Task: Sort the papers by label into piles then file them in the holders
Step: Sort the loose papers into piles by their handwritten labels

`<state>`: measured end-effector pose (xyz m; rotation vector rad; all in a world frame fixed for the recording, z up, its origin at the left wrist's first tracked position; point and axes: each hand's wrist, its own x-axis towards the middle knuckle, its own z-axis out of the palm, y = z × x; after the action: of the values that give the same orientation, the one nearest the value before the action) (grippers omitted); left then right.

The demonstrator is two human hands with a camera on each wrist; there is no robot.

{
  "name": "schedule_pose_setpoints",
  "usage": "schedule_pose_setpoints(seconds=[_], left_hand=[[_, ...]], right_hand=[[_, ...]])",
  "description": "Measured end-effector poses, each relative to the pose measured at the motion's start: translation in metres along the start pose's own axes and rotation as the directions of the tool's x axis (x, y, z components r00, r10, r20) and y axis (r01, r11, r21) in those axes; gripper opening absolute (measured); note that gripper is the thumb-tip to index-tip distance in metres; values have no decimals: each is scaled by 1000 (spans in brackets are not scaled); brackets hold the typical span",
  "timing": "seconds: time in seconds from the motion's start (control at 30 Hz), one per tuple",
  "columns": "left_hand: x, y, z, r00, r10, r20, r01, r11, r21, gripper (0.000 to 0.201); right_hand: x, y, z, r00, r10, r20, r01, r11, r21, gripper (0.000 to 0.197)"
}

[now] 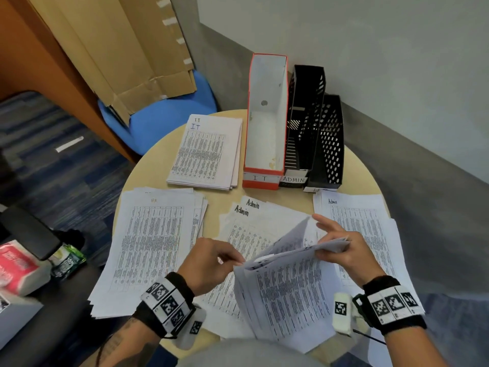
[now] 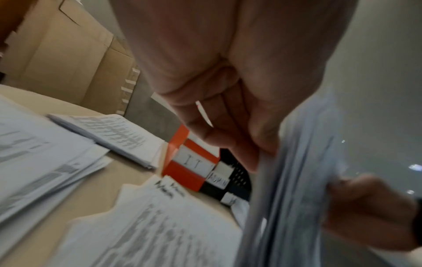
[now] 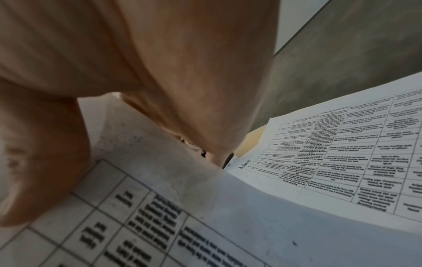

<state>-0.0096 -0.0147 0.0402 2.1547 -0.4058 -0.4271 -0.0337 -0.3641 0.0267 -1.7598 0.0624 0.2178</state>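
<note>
Both hands hold a stack of printed sheets (image 1: 288, 290) above the near table edge. My left hand (image 1: 232, 256) pinches its top left corner, with the fingers (image 2: 248, 144) curled on the sheet edges (image 2: 292, 180). My right hand (image 1: 328, 239) grips the top right edge, thumb (image 3: 34, 171) on the top sheet (image 3: 217, 225), one sheet curled up. On the table lie an IT pile (image 1: 205, 152), an HR pile (image 1: 150, 245) and two Admin piles (image 1: 251, 223) (image 1: 357, 221). At the back stand the red IT holder (image 1: 264, 133), the black ADMIN holder (image 1: 304, 123) and a second black holder (image 1: 329, 144).
The round table (image 1: 156, 170) stands close to a grey wall on the right. A blue chair (image 1: 164, 120) bearing flattened cardboard (image 1: 124, 49) is behind it on the left. A black armrest (image 1: 31, 231), a red tissue pack (image 1: 16, 266) and a green packet (image 1: 70, 258) sit at the left.
</note>
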Motion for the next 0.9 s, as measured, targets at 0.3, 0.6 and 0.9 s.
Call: schedule_pose_setpoints(seconds=[0.3, 0.6, 0.9], left_hand=[[8, 33, -27, 999, -32, -40, 16, 936, -353, 21], [18, 3, -16, 979, -189, -82, 103, 795, -597, 19], [28, -26, -4, 893, -416, -169, 140, 616, -776, 42]], right_hand=[[4, -8, 6, 997, 34, -62, -28, 996, 85, 17], [-4, -3, 9, 947, 50, -318, -34, 998, 55, 42], [-18, 4, -7, 960, 20, -280, 0, 997, 73, 57]])
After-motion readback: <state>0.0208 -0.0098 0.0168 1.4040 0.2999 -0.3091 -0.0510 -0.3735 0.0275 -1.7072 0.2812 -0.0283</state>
